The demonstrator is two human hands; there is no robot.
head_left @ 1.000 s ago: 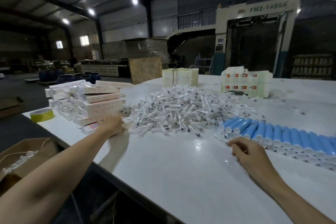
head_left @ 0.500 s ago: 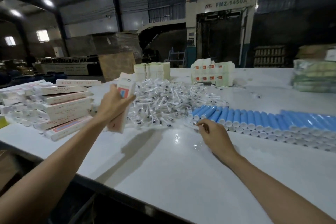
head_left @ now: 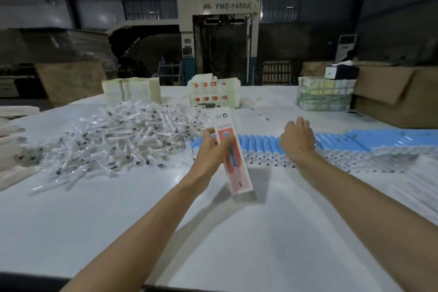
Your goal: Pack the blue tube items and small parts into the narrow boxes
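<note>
At table centre, head view: a narrow box has come across from the left, and the right hand has shifted onto the tube row.
Compared with half a second ago, the left hand has carried the box from beside the left stack of boxes to just near of the blue tubes. It grasps the box at mid-length, fingers wrapped round it, top end tilted away. The right hand has moved from the row's left end to over the tubes, back to camera, fingers bent down. Whether it grips a tube cannot be told. Judgement: loading is about to start. The small parts lie heaped on the table, left of the tubes, untouched.
</note>
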